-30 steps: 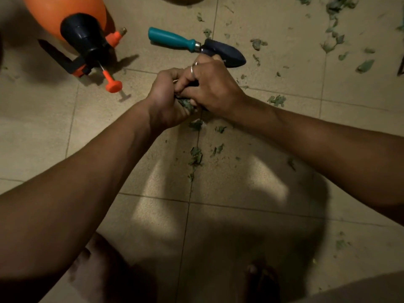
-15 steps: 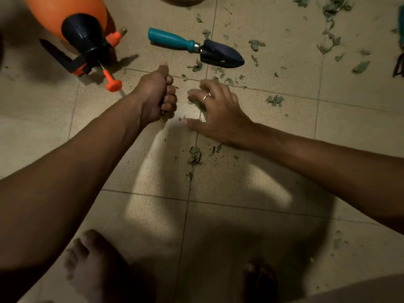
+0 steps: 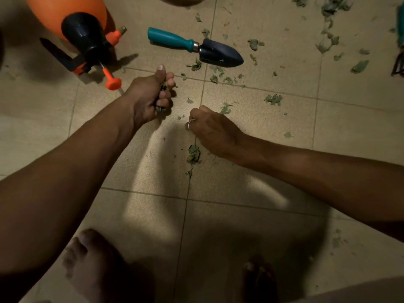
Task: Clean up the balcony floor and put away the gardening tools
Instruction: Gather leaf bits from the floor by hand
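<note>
Over floor (image 3: 218, 215) | left hand (image 3: 148, 99) fisted upright around leaf scraps (image 3: 162, 86) | right hand (image 3: 214, 130) knuckles-up, fingers curled under, contents unclear

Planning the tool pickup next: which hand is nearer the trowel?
Left. The left hand, fisted on leaf scraps, sits just below the trowel handle; the right hand is lower, farther from it.

We are looking down at a home balcony floor being used for gardening: beige floor tiles (image 3: 262, 132) are lying strewn with torn green leaf scraps (image 3: 273, 99), a teal-handled trowel (image 3: 196, 48) and an orange pressure sprayer (image 3: 74, 25) are resting on them, and bare feet (image 3: 96, 265) are standing below.
</note>
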A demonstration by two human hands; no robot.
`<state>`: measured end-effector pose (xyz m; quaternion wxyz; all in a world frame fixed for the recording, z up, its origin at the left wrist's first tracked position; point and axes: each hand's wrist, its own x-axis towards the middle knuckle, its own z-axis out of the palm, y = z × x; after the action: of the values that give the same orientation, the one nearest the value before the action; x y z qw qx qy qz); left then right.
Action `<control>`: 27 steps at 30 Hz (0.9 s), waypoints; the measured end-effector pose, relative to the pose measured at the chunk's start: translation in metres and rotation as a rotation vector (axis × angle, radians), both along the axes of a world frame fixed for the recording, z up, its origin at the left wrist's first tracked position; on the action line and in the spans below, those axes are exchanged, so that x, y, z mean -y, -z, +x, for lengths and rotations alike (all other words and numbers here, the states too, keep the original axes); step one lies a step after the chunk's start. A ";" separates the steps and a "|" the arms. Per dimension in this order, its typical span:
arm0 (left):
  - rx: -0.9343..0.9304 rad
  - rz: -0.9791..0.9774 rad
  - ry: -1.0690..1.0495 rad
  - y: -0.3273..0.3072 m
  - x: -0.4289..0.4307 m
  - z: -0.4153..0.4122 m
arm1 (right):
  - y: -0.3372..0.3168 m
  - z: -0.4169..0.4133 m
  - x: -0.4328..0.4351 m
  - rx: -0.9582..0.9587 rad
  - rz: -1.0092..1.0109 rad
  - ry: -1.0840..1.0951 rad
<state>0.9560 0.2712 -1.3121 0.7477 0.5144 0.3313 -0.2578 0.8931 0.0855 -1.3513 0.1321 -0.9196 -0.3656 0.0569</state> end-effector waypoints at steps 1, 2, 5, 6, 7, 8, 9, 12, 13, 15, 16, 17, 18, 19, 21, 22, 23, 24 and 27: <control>0.006 0.004 0.022 0.000 0.002 -0.001 | -0.001 0.003 0.000 -0.049 0.011 -0.014; 0.007 0.007 0.038 0.001 0.003 -0.001 | -0.003 0.008 0.001 -0.100 0.055 -0.006; -0.006 0.010 0.041 -0.001 0.011 -0.004 | -0.035 0.027 0.005 -0.386 0.266 0.228; -0.017 0.002 0.024 -0.001 0.014 -0.004 | -0.045 0.035 0.007 -0.478 0.379 0.332; -0.034 -0.018 -0.001 -0.002 0.018 -0.005 | -0.055 0.042 0.007 -0.536 0.490 0.414; -0.060 -0.055 -0.036 -0.001 0.020 -0.004 | -0.064 0.048 0.006 -0.567 0.585 0.471; -0.091 -0.111 -0.076 0.001 0.022 -0.003 | -0.071 0.054 0.004 -0.586 0.665 0.506; -0.118 -0.282 -0.112 0.005 0.030 0.000 | -0.084 0.059 -0.010 -0.614 0.787 0.533; -0.106 -0.320 -0.116 0.003 0.034 0.000 | -0.084 0.058 -0.014 -0.610 0.790 0.519; -0.110 -0.352 -0.147 -0.002 0.040 0.000 | -0.080 0.057 -0.019 -0.563 0.733 0.475; -0.122 -0.360 -0.158 -0.006 0.042 -0.002 | -0.078 0.057 -0.019 -0.521 0.684 0.448; -0.132 -0.359 -0.162 -0.010 0.044 -0.003 | -0.075 0.056 -0.018 -0.472 0.638 0.413; -0.136 -0.345 -0.164 -0.012 0.043 -0.005 | -0.073 0.056 -0.017 -0.432 0.605 0.371; -0.138 -0.324 -0.158 -0.013 0.043 -0.005 | -0.072 0.055 -0.015 -0.406 0.576 0.331; -0.157 -0.274 -0.135 -0.012 0.043 -0.007 | -0.069 0.054 -0.011 -0.370 0.516 0.267; -0.165 -0.271 -0.136 -0.011 0.043 -0.007 | -0.066 0.055 -0.009 -0.334 0.470 0.244; -0.169 -0.271 -0.130 -0.011 0.043 -0.008 | -0.063 0.057 -0.007 -0.286 0.412 0.220; -0.171 -0.258 -0.114 -0.009 0.043 -0.007 | -0.061 0.060 -0.006 -0.251 0.352 0.192; -0.146 -0.192 -0.032 -0.006 0.043 -0.007 | -0.058 0.066 -0.004 -0.239 0.216 0.085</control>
<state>0.9488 0.2284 -1.3066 0.7715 0.4149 0.3667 -0.3133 0.9592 0.0891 -1.2931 0.2751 -0.9012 -0.3123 0.1207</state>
